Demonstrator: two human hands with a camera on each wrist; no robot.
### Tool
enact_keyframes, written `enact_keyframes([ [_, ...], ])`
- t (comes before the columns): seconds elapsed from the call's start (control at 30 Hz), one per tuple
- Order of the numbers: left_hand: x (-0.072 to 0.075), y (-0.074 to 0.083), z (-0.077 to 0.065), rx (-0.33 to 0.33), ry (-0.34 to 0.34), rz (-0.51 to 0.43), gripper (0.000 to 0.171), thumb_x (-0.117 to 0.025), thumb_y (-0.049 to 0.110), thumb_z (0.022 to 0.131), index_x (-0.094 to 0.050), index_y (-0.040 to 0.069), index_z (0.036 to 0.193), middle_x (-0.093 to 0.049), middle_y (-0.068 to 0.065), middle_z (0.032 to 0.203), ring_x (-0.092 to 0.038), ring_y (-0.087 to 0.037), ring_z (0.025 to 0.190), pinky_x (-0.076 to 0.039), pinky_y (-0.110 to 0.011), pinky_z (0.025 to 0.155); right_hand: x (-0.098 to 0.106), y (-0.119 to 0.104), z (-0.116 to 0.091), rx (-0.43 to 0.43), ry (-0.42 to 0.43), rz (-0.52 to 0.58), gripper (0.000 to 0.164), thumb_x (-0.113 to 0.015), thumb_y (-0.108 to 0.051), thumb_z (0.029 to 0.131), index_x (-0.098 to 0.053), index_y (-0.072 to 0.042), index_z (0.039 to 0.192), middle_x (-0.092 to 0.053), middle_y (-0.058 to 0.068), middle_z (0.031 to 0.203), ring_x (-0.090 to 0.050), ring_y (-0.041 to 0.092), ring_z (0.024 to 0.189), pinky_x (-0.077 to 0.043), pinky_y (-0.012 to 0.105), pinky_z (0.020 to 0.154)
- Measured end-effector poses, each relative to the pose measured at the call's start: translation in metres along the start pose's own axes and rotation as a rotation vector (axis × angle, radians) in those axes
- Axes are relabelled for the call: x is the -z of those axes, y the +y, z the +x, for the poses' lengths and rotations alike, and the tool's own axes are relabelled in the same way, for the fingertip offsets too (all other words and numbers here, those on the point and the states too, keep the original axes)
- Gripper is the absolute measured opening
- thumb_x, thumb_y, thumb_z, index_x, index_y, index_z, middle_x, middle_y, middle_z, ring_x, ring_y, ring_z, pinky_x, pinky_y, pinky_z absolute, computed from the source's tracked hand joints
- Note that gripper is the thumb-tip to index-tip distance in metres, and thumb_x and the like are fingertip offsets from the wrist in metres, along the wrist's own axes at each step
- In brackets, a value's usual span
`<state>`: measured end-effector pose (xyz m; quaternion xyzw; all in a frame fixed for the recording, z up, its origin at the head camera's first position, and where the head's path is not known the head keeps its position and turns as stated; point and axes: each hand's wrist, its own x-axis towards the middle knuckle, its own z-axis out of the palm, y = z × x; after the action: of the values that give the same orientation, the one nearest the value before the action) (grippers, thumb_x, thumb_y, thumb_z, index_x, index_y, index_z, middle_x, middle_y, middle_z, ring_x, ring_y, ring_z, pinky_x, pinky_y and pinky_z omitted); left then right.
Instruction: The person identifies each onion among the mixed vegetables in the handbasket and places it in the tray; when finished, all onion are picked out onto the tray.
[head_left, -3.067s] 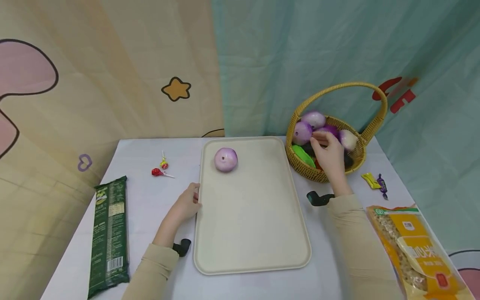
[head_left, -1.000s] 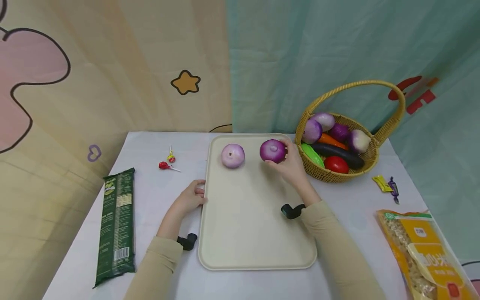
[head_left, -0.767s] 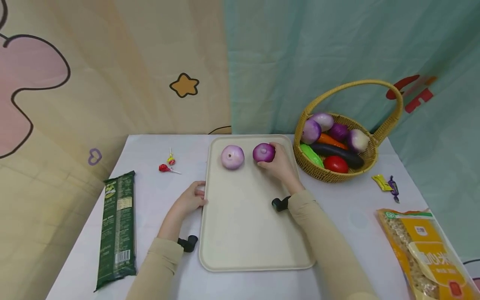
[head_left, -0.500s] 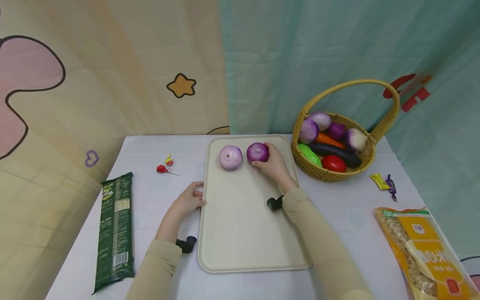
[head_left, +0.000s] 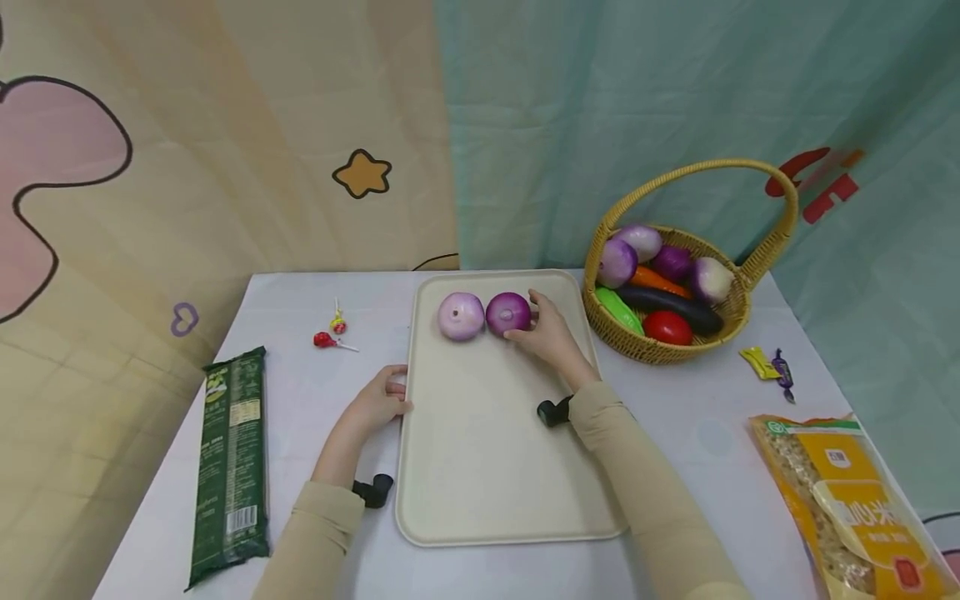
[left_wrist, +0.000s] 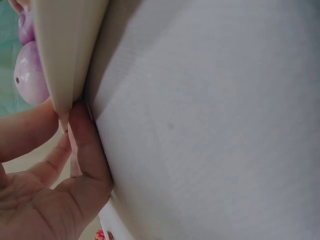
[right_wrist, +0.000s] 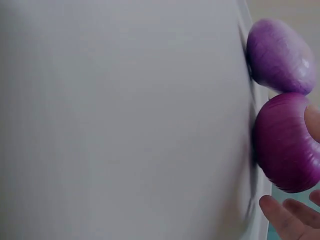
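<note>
A cream tray (head_left: 510, 450) lies in the middle of the table. My left hand (head_left: 377, 398) pinches its left rim, thumb above and finger below, as the left wrist view shows (left_wrist: 55, 190). On the tray's far part sit a pale purple, turnip-like vegetable (head_left: 461, 317) and, touching its right side, a dark purple onion (head_left: 507, 314). My right hand (head_left: 551, 333) is just right of the onion with its fingers spread. In the right wrist view the onion (right_wrist: 285, 145) stands on the tray; the thumb is close by it and the other fingers (right_wrist: 285, 217) are apart from it.
A wicker basket (head_left: 637, 350) at the back right holds an eggplant (head_left: 667, 308), a tomato (head_left: 667, 327), a carrot and more vegetables. Two lollipops (head_left: 326, 339) and a green packet (head_left: 232, 467) lie left. Wrapped candies (head_left: 761, 363) and an orange grain bag (head_left: 847, 500) lie right.
My right hand has carried the dark purple onion from the basket to the tray, set it against the pale vegetable and loosened its fingers. The left hand has stayed at the rim.
</note>
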<state>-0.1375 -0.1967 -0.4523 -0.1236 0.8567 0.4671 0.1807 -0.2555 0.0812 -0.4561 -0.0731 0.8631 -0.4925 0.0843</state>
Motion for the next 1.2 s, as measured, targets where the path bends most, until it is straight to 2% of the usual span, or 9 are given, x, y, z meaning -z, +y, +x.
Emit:
enact_keyframes([
  [0.13, 0.004, 0.000, -0.001, 0.009, 0.010, 0.014, 0.065, -0.062, 0.001, 0.089, -0.036, 0.003, 0.148, -0.056, -0.023, 0.118, -0.058, -0.030, 0.103, -0.049, -0.037, 0.085, 0.015, -0.013, -0.008, 0.025, 0.032, 0.019, 0.077, -0.073, -0.021, 0.088, -0.032, -0.003, 0.151, -0.038, 0.018, 0.153, -0.045, 0.035, 0.136, -0.042, 0.046, 0.109],
  [0.27, 0.007, 0.001, -0.002, -0.001, 0.018, 0.020, 0.065, -0.061, 0.001, 0.089, -0.036, 0.004, 0.149, -0.056, -0.022, 0.119, -0.057, -0.030, 0.103, -0.048, -0.037, 0.086, 0.046, -0.025, -0.024, 0.105, 0.095, 0.036, 0.053, -0.067, -0.022, 0.093, -0.051, -0.003, 0.139, -0.053, 0.016, 0.141, -0.051, 0.032, 0.130, -0.043, 0.046, 0.107],
  [0.47, 0.009, 0.003, -0.002, -0.013, 0.014, 0.035, 0.065, -0.060, 0.001, 0.089, -0.036, 0.002, 0.148, -0.056, -0.022, 0.117, -0.056, -0.030, 0.103, -0.046, -0.039, 0.086, 0.107, -0.017, -0.045, 0.181, 0.309, -0.017, 0.037, -0.065, -0.025, 0.095, -0.063, -0.003, 0.124, -0.067, 0.017, 0.122, -0.063, 0.028, 0.111, -0.050, 0.037, 0.098],
  [0.53, 0.009, 0.003, -0.003, -0.015, 0.016, 0.038, 0.064, -0.061, 0.001, 0.089, -0.036, 0.002, 0.148, -0.056, -0.023, 0.117, -0.056, -0.030, 0.102, -0.046, -0.040, 0.087, 0.126, -0.009, -0.048, 0.154, 0.389, -0.033, 0.038, -0.064, -0.028, 0.096, -0.064, -0.003, 0.123, -0.067, 0.017, 0.121, -0.062, 0.027, 0.111, -0.050, 0.031, 0.096],
  [0.63, 0.010, 0.002, -0.002, -0.021, 0.012, 0.050, 0.064, -0.060, 0.000, 0.089, -0.035, 0.001, 0.148, -0.056, -0.024, 0.117, -0.056, -0.031, 0.103, -0.046, -0.041, 0.087, 0.153, 0.006, -0.049, 0.082, 0.490, -0.083, 0.042, -0.062, -0.032, 0.096, -0.063, -0.002, 0.125, -0.064, 0.016, 0.124, -0.060, 0.028, 0.116, -0.049, 0.032, 0.100],
  [0.8, 0.008, -0.002, -0.001, -0.021, 0.005, 0.061, 0.065, -0.060, 0.001, 0.090, -0.034, 0.002, 0.150, -0.056, -0.024, 0.121, -0.057, -0.031, 0.105, -0.047, -0.041, 0.088, 0.186, 0.037, -0.045, -0.086, 0.556, -0.131, 0.057, -0.061, -0.036, 0.095, -0.050, -0.003, 0.140, -0.046, 0.022, 0.145, -0.042, 0.038, 0.135, -0.034, 0.051, 0.113],
  [0.9, 0.007, -0.002, -0.001, -0.023, -0.003, 0.058, 0.065, -0.060, 0.001, 0.090, -0.034, 0.002, 0.149, -0.056, -0.024, 0.120, -0.057, -0.031, 0.105, -0.047, -0.041, 0.088, 0.195, 0.055, -0.042, -0.161, 0.558, -0.118, 0.068, -0.060, -0.038, 0.094, -0.039, -0.002, 0.148, -0.035, 0.024, 0.152, -0.034, 0.040, 0.138, -0.029, 0.053, 0.115],
  [1.03, 0.003, -0.001, -0.002, -0.014, -0.008, 0.047, 0.064, -0.060, 0.001, 0.090, -0.036, 0.003, 0.149, -0.056, -0.022, 0.119, -0.056, -0.030, 0.104, -0.047, -0.039, 0.088, 0.200, 0.070, -0.039, -0.178, 0.578, -0.102, 0.073, -0.061, -0.035, 0.093, -0.033, 0.000, 0.150, -0.032, 0.025, 0.152, -0.033, 0.040, 0.137, -0.030, 0.053, 0.114],
  [1.2, -0.001, -0.002, -0.002, -0.006, -0.007, 0.023, 0.063, -0.060, 0.000, 0.090, -0.036, 0.004, 0.149, -0.055, -0.022, 0.120, -0.055, -0.030, 0.105, -0.047, -0.039, 0.088, 0.203, 0.074, -0.029, -0.188, 0.561, -0.158, 0.077, -0.061, -0.033, 0.093, -0.026, 0.003, 0.153, -0.026, 0.029, 0.155, -0.027, 0.044, 0.141, -0.024, 0.054, 0.117],
])
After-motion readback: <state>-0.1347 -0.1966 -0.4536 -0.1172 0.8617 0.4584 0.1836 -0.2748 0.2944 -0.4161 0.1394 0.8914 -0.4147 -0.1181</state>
